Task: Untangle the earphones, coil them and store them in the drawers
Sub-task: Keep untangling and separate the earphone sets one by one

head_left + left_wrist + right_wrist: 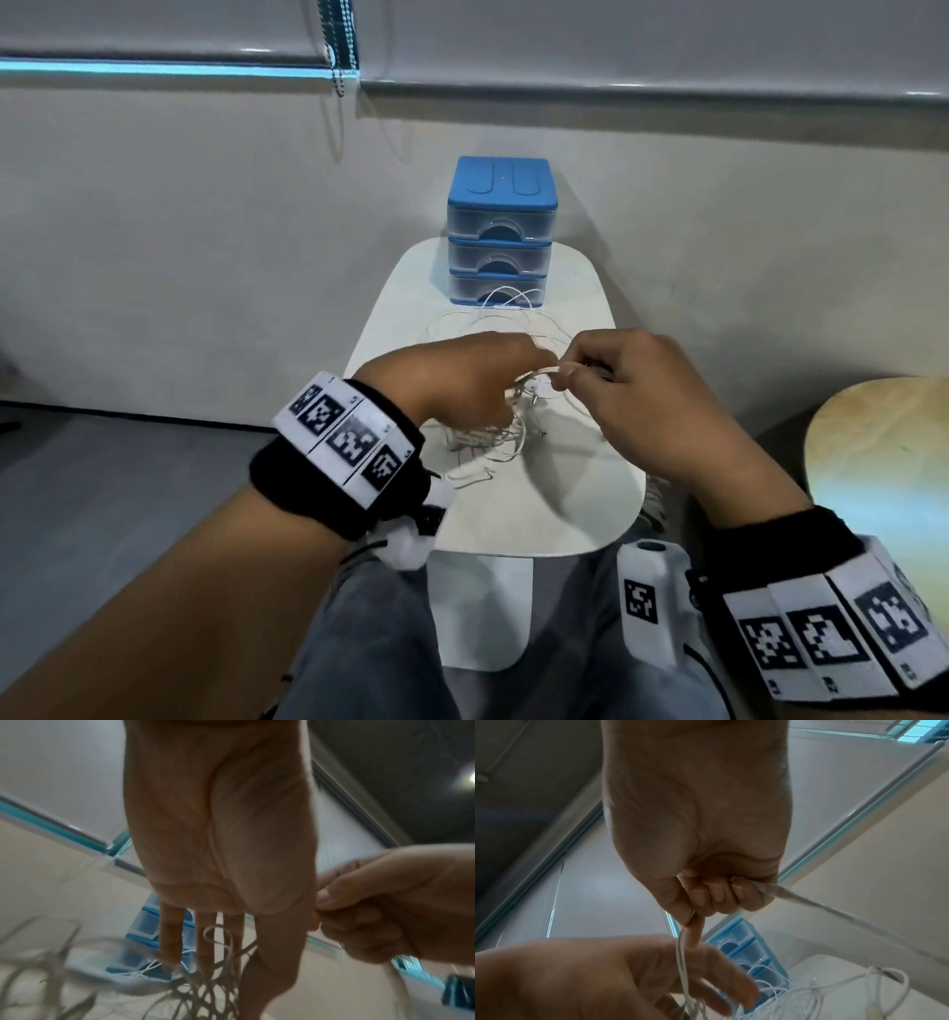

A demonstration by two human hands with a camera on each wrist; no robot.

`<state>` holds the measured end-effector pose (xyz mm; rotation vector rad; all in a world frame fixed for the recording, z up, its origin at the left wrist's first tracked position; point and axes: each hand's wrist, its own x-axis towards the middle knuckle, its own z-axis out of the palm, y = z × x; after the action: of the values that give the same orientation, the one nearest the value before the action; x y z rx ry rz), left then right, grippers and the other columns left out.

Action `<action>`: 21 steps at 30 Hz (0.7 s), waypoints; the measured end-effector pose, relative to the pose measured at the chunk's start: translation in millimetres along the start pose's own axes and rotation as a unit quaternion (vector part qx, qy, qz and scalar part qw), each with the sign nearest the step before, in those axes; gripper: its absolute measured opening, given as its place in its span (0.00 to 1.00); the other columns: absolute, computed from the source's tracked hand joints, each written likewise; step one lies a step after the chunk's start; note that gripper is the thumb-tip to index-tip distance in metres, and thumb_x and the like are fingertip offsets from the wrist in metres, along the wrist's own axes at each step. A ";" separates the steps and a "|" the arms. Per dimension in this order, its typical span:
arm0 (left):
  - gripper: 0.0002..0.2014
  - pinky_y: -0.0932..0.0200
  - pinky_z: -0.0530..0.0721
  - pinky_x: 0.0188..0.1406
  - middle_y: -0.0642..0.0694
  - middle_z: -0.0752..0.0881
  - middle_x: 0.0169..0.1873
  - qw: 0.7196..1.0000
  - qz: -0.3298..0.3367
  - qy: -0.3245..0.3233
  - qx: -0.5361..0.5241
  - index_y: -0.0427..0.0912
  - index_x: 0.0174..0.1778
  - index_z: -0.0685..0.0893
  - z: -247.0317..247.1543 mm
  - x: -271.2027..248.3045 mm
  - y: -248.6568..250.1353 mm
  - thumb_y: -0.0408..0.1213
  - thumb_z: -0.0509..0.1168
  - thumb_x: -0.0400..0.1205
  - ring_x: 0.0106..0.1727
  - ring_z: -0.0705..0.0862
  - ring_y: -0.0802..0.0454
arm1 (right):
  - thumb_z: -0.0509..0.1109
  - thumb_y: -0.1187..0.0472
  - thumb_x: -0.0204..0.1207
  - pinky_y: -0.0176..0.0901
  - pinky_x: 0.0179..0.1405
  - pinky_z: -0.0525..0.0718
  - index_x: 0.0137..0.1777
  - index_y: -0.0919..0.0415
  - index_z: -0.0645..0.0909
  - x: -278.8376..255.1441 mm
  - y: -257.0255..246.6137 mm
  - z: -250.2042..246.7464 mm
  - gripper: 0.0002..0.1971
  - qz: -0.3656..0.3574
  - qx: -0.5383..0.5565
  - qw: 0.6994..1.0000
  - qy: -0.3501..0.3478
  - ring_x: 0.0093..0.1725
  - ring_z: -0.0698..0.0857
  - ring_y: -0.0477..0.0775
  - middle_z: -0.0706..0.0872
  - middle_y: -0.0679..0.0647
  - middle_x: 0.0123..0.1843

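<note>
A tangle of white earphone cables lies on a small white table, with loops reaching up to the blue drawer unit, whose three clear drawers are all closed. My left hand hovers over the tangle. Its fingers point straight down among cable loops. My right hand pinches a cable between thumb and forefinger right beside the left fingertips. Its other fingers curl round a second strand that trails off to the right. The drawer unit also shows in both wrist views.
The drawer unit stands at the table's far end against a pale wall. A round wooden stool top sits close on the right. A bead chain hangs from the blind behind. My legs straddle the table's white stand.
</note>
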<state>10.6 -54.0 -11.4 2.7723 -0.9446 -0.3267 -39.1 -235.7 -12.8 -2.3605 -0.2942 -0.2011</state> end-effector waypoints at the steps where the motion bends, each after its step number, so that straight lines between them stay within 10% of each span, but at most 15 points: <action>1: 0.17 0.60 0.70 0.48 0.60 0.75 0.46 1.000 0.002 -0.015 0.027 0.54 0.63 0.80 -1.2 4.2 0.8 0.32 0.68 0.81 0.51 0.74 0.54 | 0.70 0.60 0.82 0.32 0.25 0.69 0.38 0.55 0.88 -0.8 0.0 -1.6 0.11 -0.004 -0.009 1.000 0.003 0.26 0.78 0.41 0.79 0.36 0.21; 6: 0.02 0.54 0.80 0.41 0.56 0.84 0.35 0.998 -0.015 0.036 0.057 0.48 0.46 0.88 -14.2 9.5 -6.8 0.40 0.71 0.82 0.40 0.81 0.53 | 0.70 0.63 0.77 0.45 0.36 0.79 0.34 0.57 0.87 -3.9 3.0 -11.4 0.10 0.001 -0.085 0.995 0.046 0.35 0.83 0.50 0.85 0.49 0.27; 12: 0.11 0.59 0.71 0.33 0.57 0.81 0.32 0.983 -0.086 0.162 -0.010 0.49 0.34 0.82 -14.6 -6.3 -13.1 0.43 0.77 0.77 0.34 0.76 0.61 | 0.70 0.62 0.70 0.49 0.36 0.84 0.29 0.58 0.85 -1.2 1.9 -8.1 0.09 0.049 -0.082 0.992 0.085 0.36 0.83 0.56 0.84 0.53 0.26; 21: 0.09 0.59 0.80 0.35 0.52 0.88 0.31 0.938 -0.179 0.259 -0.147 0.46 0.35 0.86 3.2 -31.3 -14.2 0.38 0.81 0.74 0.28 0.84 0.60 | 0.74 0.60 0.76 0.31 0.26 0.69 0.33 0.52 0.87 3.3 1.9 8.0 0.10 0.033 -0.010 0.997 0.072 0.26 0.75 0.47 0.76 0.42 0.17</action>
<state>-6.2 -23.9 -13.5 2.5303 -0.2400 0.1989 -35.0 -230.9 -19.0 -2.3582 -0.1447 -0.3410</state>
